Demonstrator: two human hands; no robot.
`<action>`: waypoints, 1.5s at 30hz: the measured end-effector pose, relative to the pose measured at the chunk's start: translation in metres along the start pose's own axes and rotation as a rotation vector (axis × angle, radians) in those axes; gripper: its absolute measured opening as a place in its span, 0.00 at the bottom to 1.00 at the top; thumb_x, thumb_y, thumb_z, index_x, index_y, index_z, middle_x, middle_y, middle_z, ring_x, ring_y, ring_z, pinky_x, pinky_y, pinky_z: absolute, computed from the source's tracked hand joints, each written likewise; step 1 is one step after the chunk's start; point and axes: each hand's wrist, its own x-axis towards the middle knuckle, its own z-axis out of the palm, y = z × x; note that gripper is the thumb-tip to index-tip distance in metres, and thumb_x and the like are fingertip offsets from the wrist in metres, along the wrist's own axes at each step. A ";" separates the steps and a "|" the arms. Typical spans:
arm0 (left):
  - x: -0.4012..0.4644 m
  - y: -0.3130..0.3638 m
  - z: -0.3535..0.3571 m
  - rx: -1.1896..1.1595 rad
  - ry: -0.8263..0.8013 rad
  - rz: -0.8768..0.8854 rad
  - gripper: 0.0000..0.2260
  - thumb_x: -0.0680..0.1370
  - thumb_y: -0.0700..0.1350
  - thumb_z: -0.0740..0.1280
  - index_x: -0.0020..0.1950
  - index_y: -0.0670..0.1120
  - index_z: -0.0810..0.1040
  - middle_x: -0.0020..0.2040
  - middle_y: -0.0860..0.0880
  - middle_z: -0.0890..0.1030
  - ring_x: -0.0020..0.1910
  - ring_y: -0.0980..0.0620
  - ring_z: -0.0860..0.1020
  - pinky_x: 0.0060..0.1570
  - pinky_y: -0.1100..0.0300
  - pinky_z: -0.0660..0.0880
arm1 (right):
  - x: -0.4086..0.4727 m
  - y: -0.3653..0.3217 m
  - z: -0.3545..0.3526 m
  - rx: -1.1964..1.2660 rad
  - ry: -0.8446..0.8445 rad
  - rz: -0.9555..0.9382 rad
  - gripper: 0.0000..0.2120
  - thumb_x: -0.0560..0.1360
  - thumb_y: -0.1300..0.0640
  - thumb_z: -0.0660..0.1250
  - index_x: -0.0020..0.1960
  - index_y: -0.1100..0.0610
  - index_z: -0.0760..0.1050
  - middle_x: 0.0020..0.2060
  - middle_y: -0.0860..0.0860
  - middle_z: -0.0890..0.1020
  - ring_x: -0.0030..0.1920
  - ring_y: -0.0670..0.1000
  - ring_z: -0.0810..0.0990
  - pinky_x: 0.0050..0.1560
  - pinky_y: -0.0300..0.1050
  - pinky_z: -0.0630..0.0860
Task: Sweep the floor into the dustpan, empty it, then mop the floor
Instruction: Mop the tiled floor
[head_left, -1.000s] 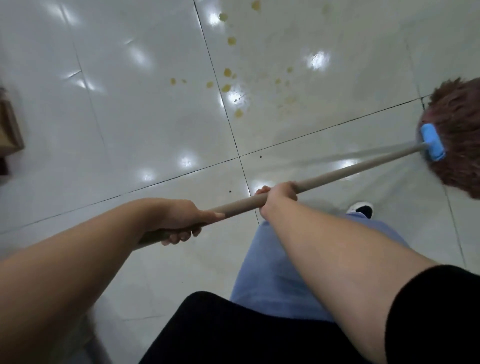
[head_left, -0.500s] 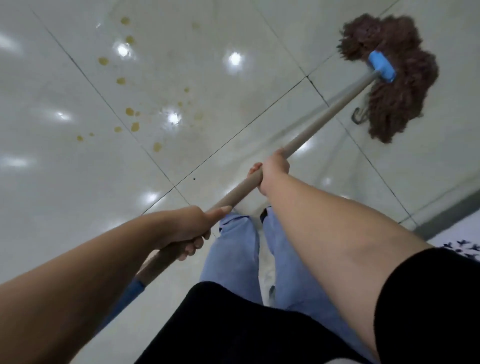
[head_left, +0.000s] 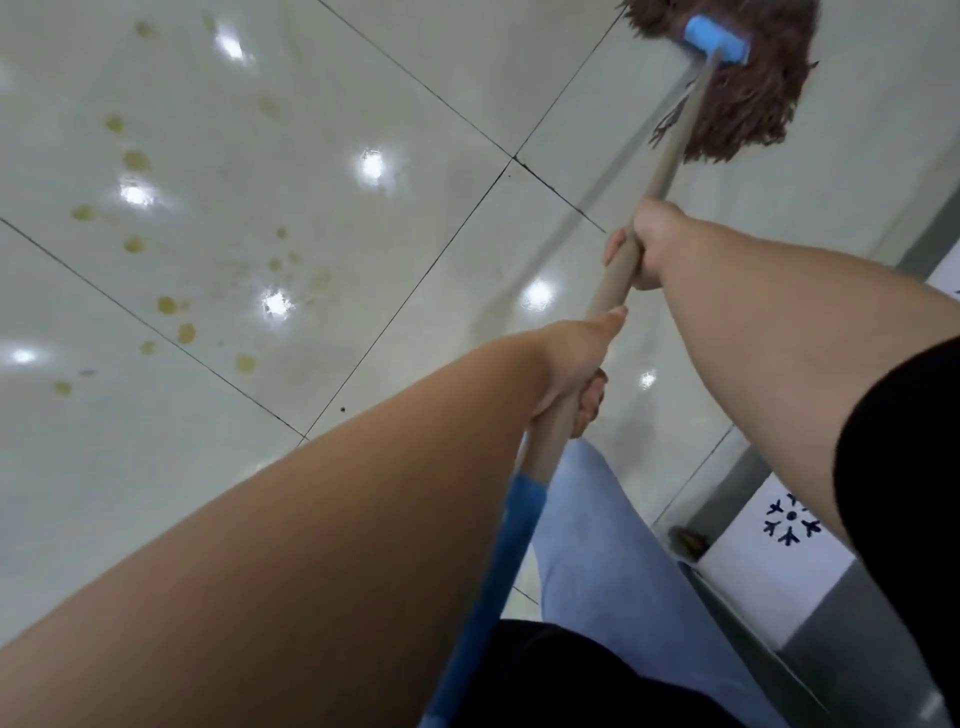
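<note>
I hold a mop with a tan wooden handle (head_left: 675, 140) and a blue grip at its near end. Its brown stringy head (head_left: 748, 93), fixed by a blue clamp (head_left: 714, 36), rests on the floor at the top right. My right hand (head_left: 644, 244) grips the handle further up, and my left hand (head_left: 576, 374) grips it lower down, thumb along the shaft. Yellow-brown stains (head_left: 171, 306) dot the glossy white tiled floor (head_left: 322, 93) to the left of the mop.
My legs in light blue trousers (head_left: 597, 545) stand below the hands. A grey threshold strip (head_left: 737, 488) and a white surface with a dark blue snowflake pattern (head_left: 789, 525) run along the right edge. Ceiling lights glare off the wet tiles.
The mop head has swung from the right side to straight ahead at the top. The stains have shifted left in view, and the patterned surface on the right has come into sight.
</note>
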 end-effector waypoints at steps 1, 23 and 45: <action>-0.005 -0.022 -0.012 0.002 0.020 -0.012 0.24 0.76 0.65 0.56 0.35 0.44 0.63 0.16 0.52 0.63 0.13 0.57 0.61 0.19 0.73 0.61 | -0.008 0.021 0.012 -0.019 -0.001 0.001 0.09 0.78 0.56 0.49 0.42 0.55 0.64 0.20 0.51 0.69 0.11 0.46 0.65 0.23 0.29 0.70; -0.216 -0.644 -0.266 0.110 0.194 -0.400 0.27 0.71 0.69 0.60 0.31 0.45 0.66 0.20 0.51 0.67 0.18 0.52 0.64 0.24 0.65 0.64 | -0.297 0.607 0.270 -0.069 -0.250 0.376 0.20 0.80 0.40 0.51 0.53 0.58 0.63 0.27 0.55 0.71 0.24 0.51 0.68 0.23 0.37 0.71; -0.051 -0.249 -0.065 -0.046 0.062 0.020 0.23 0.76 0.64 0.58 0.36 0.45 0.63 0.13 0.51 0.63 0.10 0.57 0.61 0.19 0.73 0.65 | -0.081 0.236 0.067 0.013 -0.135 -0.021 0.17 0.81 0.46 0.54 0.49 0.60 0.68 0.32 0.54 0.73 0.26 0.49 0.72 0.20 0.37 0.75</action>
